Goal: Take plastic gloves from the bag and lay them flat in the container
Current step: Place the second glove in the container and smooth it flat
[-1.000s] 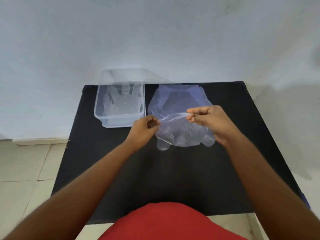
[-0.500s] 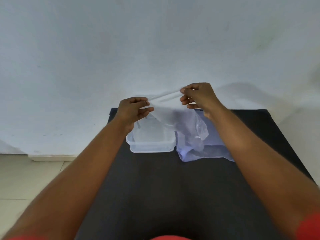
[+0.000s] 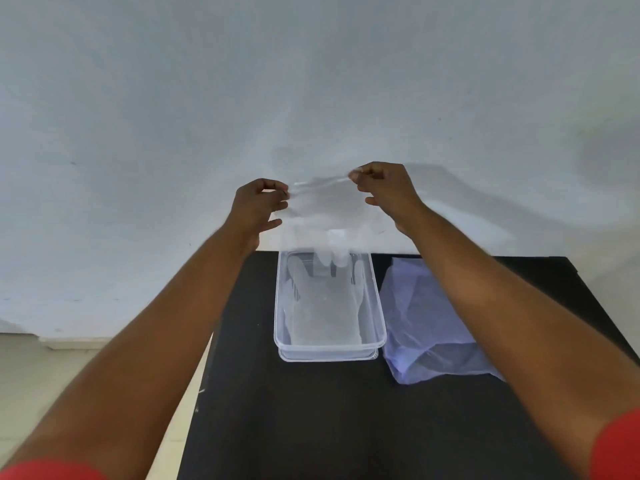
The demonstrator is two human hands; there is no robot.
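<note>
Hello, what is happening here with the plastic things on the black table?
A person holds a thin clear plastic glove stretched between the left hand and the right hand, each pinching one top corner. The glove hangs above the far end of the clear container, its fingers pointing down toward it. At least one glove already lies flat inside. The bluish plastic bag lies on the black table, just right of the container.

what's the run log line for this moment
left hand: pinching glove cuff | right hand: pinching cuff | glove: hanging above container | bag: beside container
</note>
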